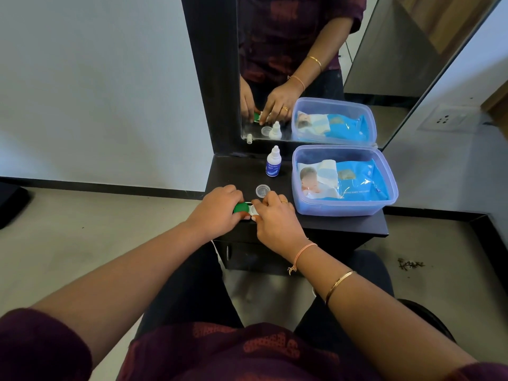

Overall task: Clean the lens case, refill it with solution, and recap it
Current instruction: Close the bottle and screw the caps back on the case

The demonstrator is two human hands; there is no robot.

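A tall mirror stands at the far side of a dark counter, reflecting the hands and the things on it. On the right of the counter sits a clear plastic box with a blue pack of baby wipes lying inside. Near the front left edge, the left hand is curled over the lens case, its fingers closed on the green cap at the case's left end. The right hand pinches the white right end of the same case between thumb and forefinger, holding it down on the counter. Just beyond the hands, toward the mirror, stands a small white solution bottle with a blue label, upright. Between the bottle and the right hand lies a loose clear cap, apart from the case.
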